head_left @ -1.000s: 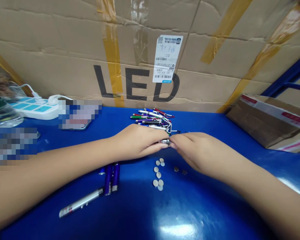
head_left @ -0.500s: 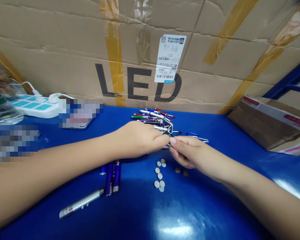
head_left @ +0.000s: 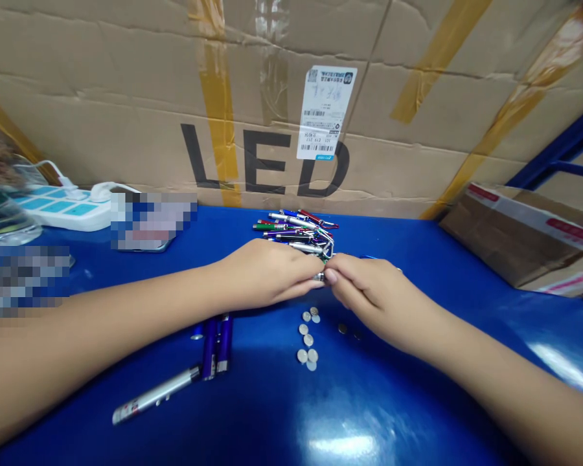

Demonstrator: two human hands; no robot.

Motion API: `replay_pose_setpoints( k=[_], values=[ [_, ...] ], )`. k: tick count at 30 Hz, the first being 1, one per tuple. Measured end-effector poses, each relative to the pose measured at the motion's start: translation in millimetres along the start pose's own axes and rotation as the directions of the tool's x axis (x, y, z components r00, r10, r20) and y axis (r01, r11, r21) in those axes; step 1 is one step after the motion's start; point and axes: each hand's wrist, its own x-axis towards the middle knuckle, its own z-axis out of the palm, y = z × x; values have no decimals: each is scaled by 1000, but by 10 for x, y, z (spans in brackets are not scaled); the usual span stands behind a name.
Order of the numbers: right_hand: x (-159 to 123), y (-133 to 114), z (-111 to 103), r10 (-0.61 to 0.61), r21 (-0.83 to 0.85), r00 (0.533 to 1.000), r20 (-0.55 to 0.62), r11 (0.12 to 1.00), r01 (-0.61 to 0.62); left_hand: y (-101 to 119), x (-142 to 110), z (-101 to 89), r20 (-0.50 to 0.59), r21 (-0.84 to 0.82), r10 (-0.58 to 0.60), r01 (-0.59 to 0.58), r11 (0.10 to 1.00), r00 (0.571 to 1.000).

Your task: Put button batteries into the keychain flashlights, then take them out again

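My left hand (head_left: 272, 272) is closed around a small penlight (head_left: 318, 276); only its silver end shows between the fingers. My right hand (head_left: 374, 294) pinches at that same end, its thumb and fingers meeting the left hand's fingertips. Behind the hands lies a heap of coloured keychain penlights (head_left: 291, 228) with carabiner clips. Below the hands, several button cells (head_left: 308, 340) are scattered on the blue tabletop. To the right, under my right hand, lies another dark button cell (head_left: 342, 329). Beneath my left forearm rest purple penlight tubes (head_left: 210, 349) and a silver penlight (head_left: 155, 395).
A big cardboard box (head_left: 150, 84) marked LED stands along the back of the blue table (head_left: 252, 427). At the left are a power strip (head_left: 72, 210), a clear bottle (head_left: 4, 217) and a partly blurred phone-like object (head_left: 158, 236). A smaller carton (head_left: 515, 239) sits right.
My right hand has turned over, so its back now faces up and its fingers curl at the penlight's end. The left hand stays nearly in place. The view has shifted slightly.
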Motion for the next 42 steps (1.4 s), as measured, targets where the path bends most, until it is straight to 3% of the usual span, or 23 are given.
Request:
replay_pose_setpoints(
  k=[3,5,9,14,17,20,23,26,29,31,33,36,39,42],
  values=[
    [7,-52,13,198,302,970,137,925,-232,14,-9,7,6,130,31,-31,991,1000],
    [7,-49,-4,224,352,958,177,895,-274,17,4,-4,14,135,22,-24,991,1000],
    [-2,29,-62,12,35,1000,-5,999,-12,2,49,-44,53,-56,-69,72,996,996],
    [-6,124,-43,-148,-178,988,44,972,154,-6,55,-58,57,-111,-49,55,992,997],
    [1,144,14,-173,-160,984,48,971,179,0,28,-41,51,-31,-8,9,999,999],
    [7,121,63,-157,-40,987,22,987,158,10,2,-35,35,54,24,-26,998,999],
    [10,59,82,-27,172,1000,5,985,26,30,-3,-48,7,152,31,-31,988,1000],
    [11,-6,87,160,477,982,104,858,-191,51,18,-64,-48,317,95,-75,945,994],
    [12,-40,107,219,744,948,231,587,-317,67,46,-77,-121,424,151,-87,901,981],
    [15,-49,127,224,823,938,264,455,-341,82,57,-89,-120,383,121,-67,921,985],
    [19,-51,139,229,843,937,264,417,-340,104,59,-105,-55,279,58,-40,960,997],
    [28,-40,122,255,853,939,230,412,-321,136,63,-128,52,120,-114,108,987,992],
    [33,-13,76,268,850,944,193,436,-297,127,82,-152,59,-74,-275,279,957,960],
    [29,3,41,271,838,948,165,468,-280,80,109,-175,24,-271,-281,277,922,959]
  ],
)
